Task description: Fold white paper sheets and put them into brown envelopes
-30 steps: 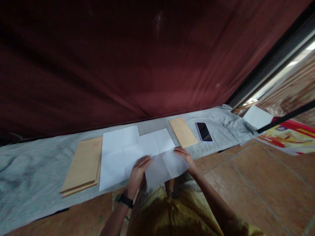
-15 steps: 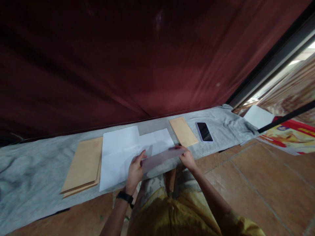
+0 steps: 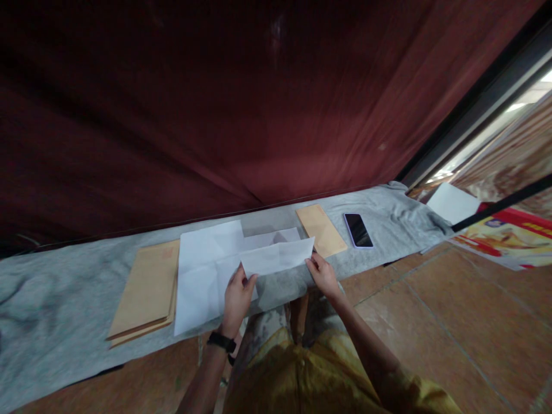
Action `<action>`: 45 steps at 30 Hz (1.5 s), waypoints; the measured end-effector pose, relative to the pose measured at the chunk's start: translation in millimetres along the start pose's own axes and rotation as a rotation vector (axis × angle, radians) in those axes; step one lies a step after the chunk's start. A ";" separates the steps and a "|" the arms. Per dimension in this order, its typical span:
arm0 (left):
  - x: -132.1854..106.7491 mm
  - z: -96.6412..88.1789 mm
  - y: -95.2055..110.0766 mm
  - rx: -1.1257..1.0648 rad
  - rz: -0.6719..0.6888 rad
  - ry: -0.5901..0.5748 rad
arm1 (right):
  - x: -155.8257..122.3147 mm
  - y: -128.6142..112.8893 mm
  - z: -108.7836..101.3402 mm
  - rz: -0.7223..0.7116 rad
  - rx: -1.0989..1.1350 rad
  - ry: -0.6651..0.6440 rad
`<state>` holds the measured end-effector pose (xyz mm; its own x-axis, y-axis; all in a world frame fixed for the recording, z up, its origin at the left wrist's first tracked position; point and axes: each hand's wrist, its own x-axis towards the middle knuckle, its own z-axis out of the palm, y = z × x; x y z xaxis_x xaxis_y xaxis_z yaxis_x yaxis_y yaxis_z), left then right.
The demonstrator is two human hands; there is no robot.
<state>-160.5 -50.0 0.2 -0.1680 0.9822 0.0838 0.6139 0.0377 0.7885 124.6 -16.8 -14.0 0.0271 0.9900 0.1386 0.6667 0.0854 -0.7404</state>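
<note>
My left hand (image 3: pixel 238 294) pinches the lower left end of a white sheet of paper (image 3: pixel 278 257), part of which stands up as a creased strip. At the other end, my right hand (image 3: pixel 323 276) grips the sheet's lower right corner between thumb and fingers. More white paper (image 3: pixel 207 282) with fold creases lies flat to the left, partly under the held sheet. A single brown envelope (image 3: pixel 321 230) rests just beyond my right hand. Further left is a stack of brown envelopes (image 3: pixel 144 290).
A phone (image 3: pixel 357 231) lies right of the single envelope. Everything rests on a narrow surface covered with grey cloth (image 3: pixel 64 305), against a dark red curtain (image 3: pixel 259 115). A red and yellow printed sheet (image 3: pixel 509 233) and a white panel (image 3: pixel 453 204) are at the right, above the tiled floor (image 3: pixel 431 316).
The held paper's near part has swung up and away from me, now showing a bright upright strip. Both hands have shifted slightly and still hold its ends.
</note>
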 end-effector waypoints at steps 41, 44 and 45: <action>19.7 10.8 8.3 0.182 -0.043 0.106 | 9.4 -19.9 28.1 0.088 -0.393 0.098; 20.8 11.0 9.0 0.212 -0.059 0.095 | 10.6 -21.2 28.2 0.104 -0.405 0.095; 21.1 10.9 9.6 0.223 -0.062 0.088 | 11.0 -21.5 28.1 0.109 -0.409 0.094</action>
<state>-149.7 -26.9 3.0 -0.2717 0.9572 0.1000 0.7536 0.1470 0.6407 89.5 -4.6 -15.0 0.1690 0.9746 0.1473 0.8959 -0.0896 -0.4351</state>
